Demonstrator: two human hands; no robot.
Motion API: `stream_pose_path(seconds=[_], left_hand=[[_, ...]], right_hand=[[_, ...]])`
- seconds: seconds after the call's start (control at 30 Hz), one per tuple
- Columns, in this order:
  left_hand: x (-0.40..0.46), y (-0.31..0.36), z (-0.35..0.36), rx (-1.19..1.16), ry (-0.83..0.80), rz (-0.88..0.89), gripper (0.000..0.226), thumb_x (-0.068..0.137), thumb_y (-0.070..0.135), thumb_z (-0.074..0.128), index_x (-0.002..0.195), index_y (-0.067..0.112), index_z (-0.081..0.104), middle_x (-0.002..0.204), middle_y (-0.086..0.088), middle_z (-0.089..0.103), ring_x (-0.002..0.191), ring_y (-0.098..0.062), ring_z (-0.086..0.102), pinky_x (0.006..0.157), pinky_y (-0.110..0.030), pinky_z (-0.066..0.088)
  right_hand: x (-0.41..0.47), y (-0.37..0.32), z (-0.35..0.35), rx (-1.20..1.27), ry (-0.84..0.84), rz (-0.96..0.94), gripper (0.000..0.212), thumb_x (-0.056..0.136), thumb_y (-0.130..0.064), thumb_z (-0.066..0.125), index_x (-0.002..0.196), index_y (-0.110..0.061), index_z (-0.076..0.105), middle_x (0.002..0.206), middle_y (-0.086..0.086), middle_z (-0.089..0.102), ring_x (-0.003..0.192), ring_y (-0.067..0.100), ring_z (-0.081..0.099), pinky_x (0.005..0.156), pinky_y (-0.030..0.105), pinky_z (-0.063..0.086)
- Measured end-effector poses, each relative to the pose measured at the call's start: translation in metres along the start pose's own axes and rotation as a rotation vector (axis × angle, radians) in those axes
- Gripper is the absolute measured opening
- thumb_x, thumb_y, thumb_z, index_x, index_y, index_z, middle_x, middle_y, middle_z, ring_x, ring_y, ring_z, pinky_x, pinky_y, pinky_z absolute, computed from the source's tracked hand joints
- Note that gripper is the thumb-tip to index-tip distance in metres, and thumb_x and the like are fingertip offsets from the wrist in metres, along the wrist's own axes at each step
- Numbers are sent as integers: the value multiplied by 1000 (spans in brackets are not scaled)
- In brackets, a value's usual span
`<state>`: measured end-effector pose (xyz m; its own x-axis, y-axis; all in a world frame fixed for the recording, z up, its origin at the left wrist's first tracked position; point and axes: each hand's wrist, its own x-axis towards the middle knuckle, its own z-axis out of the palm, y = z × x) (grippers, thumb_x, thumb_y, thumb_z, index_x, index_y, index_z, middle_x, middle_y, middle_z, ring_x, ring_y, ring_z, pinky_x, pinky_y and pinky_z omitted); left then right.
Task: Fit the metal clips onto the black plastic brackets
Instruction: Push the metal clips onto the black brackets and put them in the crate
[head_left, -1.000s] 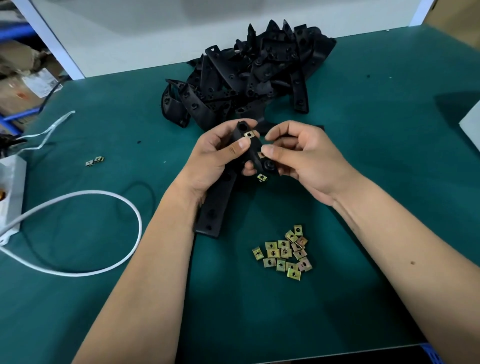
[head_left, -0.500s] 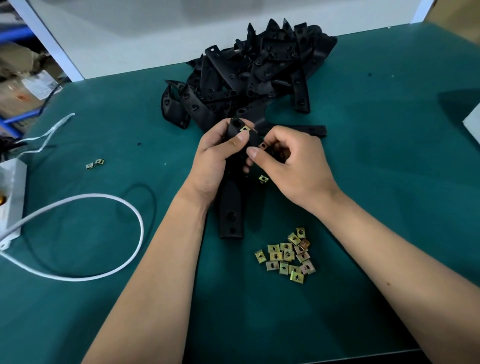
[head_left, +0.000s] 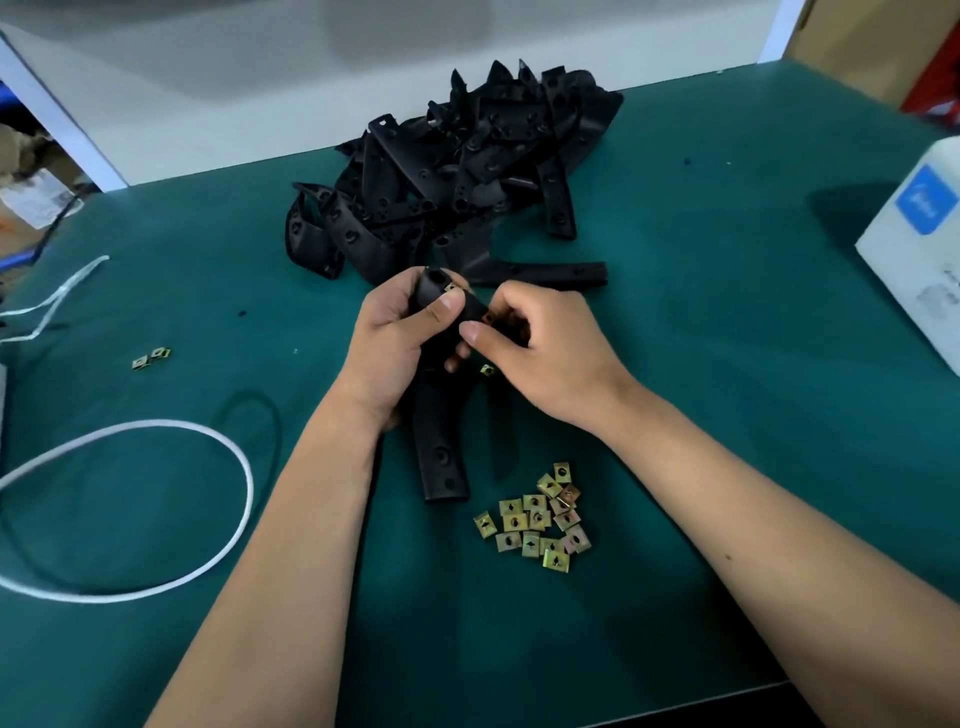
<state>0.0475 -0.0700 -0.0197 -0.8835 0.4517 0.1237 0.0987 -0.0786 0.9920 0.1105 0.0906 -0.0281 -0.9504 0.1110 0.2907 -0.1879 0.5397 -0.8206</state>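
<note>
My left hand (head_left: 397, 343) grips the upper part of a long curved black plastic bracket (head_left: 441, 457), whose lower end rests on the green table. One brass-coloured clip (head_left: 451, 287) sits on the bracket's top edge beside my left thumb. My right hand (head_left: 540, 348) pinches a second metal clip (head_left: 488, 316) against the bracket's side. Another clip (head_left: 487, 370) shows just below my fingers; whether it is on the bracket I cannot tell. A loose heap of several clips (head_left: 537, 519) lies near the bracket's lower end.
A big pile of black brackets (head_left: 457, 176) lies at the back, one bracket (head_left: 540, 273) flat in front of it. Two stray clips (head_left: 151, 357) lie at the left. A white cable (head_left: 228, 452) loops at the left. A white box (head_left: 919, 249) stands at the right edge.
The bracket's lower end has swung from under my left forearm toward the middle and stands more upright. My right hand has closed in, pressing a clip at the bracket's side.
</note>
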Motion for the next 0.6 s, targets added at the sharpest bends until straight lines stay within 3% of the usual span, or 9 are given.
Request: stream_pose_path(seconds=[0.2, 0.27, 0.37, 0.53, 0.6], left_hand=[[3, 13, 30, 44, 67, 35, 23, 102, 6, 59, 82, 17, 64, 71, -10, 61, 58, -19, 58, 50, -27, 48], [8, 22, 49, 77, 35, 25, 16, 102, 8, 59, 88, 12, 64, 68, -5, 62, 56, -17, 58, 49, -25, 48], [20, 40, 98, 99, -85, 19, 5, 102, 8, 59, 103, 6, 63, 67, 2, 63, 53, -13, 57, 47, -23, 47], [17, 63, 229, 85, -241, 147, 14, 106, 20, 56, 107, 6, 60, 75, 1, 61, 54, -14, 56, 46, -27, 47], [7, 66, 285, 96, -333, 160, 23, 106, 26, 55, 115, 5, 56, 77, 1, 60, 55, -16, 58, 47, -29, 48]], right_hand=[[-3, -10, -29, -31, 94, 46, 23, 92, -31, 78, 73, -19, 69, 62, -8, 63, 54, 5, 53, 54, 15, 34], [-9, -11, -45, -61, 131, 85, 26, 92, -33, 76, 73, -17, 68, 58, -8, 58, 51, 6, 48, 52, 17, 32], [-31, -6, -89, -77, 213, 145, 35, 94, -36, 72, 75, -9, 64, 62, 1, 62, 54, 12, 52, 55, 33, 43], [-88, 12, -174, 19, 504, 162, 25, 97, -30, 69, 92, -9, 58, 79, 14, 69, 74, 33, 66, 74, 54, 54], [-122, 23, -208, 52, 637, 122, 17, 97, -24, 67, 99, -9, 59, 78, 10, 70, 69, 28, 68, 70, 50, 56]])
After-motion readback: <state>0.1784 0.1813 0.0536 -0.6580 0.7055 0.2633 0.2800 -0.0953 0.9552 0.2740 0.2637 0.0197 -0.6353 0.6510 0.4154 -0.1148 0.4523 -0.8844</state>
